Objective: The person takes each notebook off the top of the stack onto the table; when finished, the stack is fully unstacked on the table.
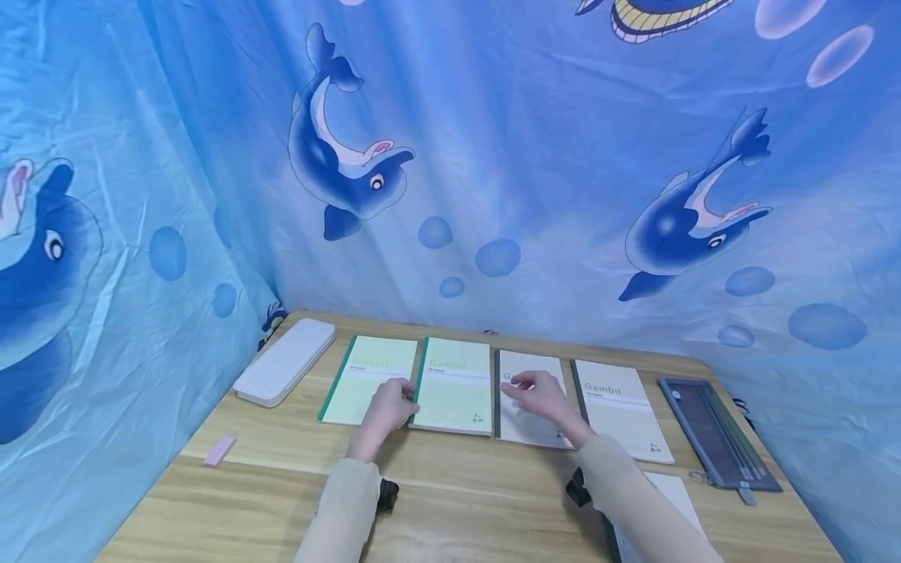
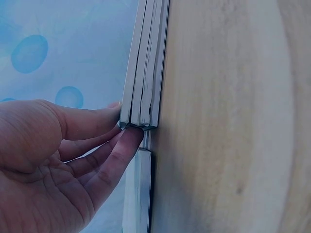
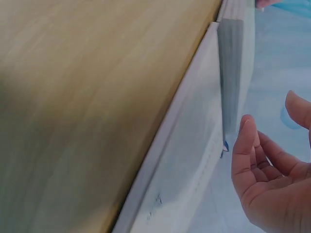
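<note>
In the head view, my left hand (image 1: 391,406) is at the lower left corner of a pale green notebook (image 1: 450,399) with a dark green spine. The left wrist view shows the stack of notebooks (image 2: 141,73) edge-on, with the thumb at its upper corner and the fingers curled against the spine end. Another pale green notebook (image 1: 349,397) lies to the left, partly behind that hand. My right hand (image 1: 540,395) hovers over a white notebook (image 1: 517,418) with a dark spine, partly covering it. In the right wrist view, its loosely curled fingers (image 3: 243,160) and thumb stand apart, holding nothing.
Another white notebook (image 1: 622,414) lies to the right, beside a dark mesh zip pouch (image 1: 704,426). One more notebook (image 1: 672,496) is partly under the right sleeve. A white case (image 1: 288,360) and a pink eraser-like block (image 1: 220,451) lie left. A blue dolphin curtain (image 1: 535,156) hangs behind the table.
</note>
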A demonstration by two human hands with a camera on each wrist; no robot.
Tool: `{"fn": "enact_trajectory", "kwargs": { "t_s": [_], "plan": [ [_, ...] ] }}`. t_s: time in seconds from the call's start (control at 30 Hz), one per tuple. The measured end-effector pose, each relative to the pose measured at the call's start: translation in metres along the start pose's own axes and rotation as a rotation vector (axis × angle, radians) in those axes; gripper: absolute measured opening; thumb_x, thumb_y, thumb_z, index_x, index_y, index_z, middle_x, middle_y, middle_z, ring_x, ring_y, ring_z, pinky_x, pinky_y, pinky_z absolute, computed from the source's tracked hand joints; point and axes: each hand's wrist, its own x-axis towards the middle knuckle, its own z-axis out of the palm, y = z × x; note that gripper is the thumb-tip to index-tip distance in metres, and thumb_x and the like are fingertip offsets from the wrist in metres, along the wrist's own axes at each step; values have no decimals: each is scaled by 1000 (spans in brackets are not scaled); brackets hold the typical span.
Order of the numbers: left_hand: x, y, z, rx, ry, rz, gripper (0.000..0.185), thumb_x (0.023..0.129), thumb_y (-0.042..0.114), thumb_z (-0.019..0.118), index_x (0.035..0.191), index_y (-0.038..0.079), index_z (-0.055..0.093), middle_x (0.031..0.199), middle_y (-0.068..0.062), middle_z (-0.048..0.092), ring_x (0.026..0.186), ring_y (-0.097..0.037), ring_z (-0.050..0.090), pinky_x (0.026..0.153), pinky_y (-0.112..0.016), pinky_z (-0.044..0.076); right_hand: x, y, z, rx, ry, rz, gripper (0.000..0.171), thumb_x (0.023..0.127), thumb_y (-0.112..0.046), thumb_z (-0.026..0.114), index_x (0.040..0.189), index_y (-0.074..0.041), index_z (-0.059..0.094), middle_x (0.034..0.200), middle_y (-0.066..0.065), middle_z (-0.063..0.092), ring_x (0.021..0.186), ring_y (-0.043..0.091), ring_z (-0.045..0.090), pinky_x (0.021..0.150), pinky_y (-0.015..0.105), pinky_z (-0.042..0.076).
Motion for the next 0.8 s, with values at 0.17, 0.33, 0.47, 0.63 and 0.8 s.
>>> {"fn": "enact_trajectory", "kwargs": {
  "t_s": [0.17,0.33,0.47,0.63,0.8],
  "plan": [
    [0,2,-1,0,3,-8,39,83,-3,72,120,-11,62,107,-18,67,101,-33,64,86,-44,55,10,0,15,30,16,-11,43,90,-29,75,114,6,69,88,9,67,64,19,67,58,29,55],
    [-1,3,-1,3,1,-12,40,84,-3,72,121,-11,62,108,-19,67,103,-34,64,87,-44,55,16,-2,28,38,14,-2,38,91,-26,73,112,6,70,86,8,68,64,16,66,60,29,55],
    [0,3,0,11,3,-11,39,84,-3,72,121,-11,62,108,-19,68,103,-34,64,88,-45,54,20,-6,36,57,18,12,35,92,-24,73,109,6,71,86,9,70,66,17,67,62,29,57],
    [2,1,0,22,4,-3,38,84,-2,73,120,-11,63,106,-19,68,100,-33,64,87,-44,55,23,-10,44,43,24,12,35,92,-24,73,108,7,71,83,9,71,64,16,66,61,30,56],
    [1,1,-1,8,-2,-10,39,84,-2,73,120,-10,63,107,-18,68,101,-32,64,87,-44,54,23,-11,49,18,43,7,35,91,-25,74,106,7,71,77,7,70,59,14,64,58,30,54]
  ]
}}
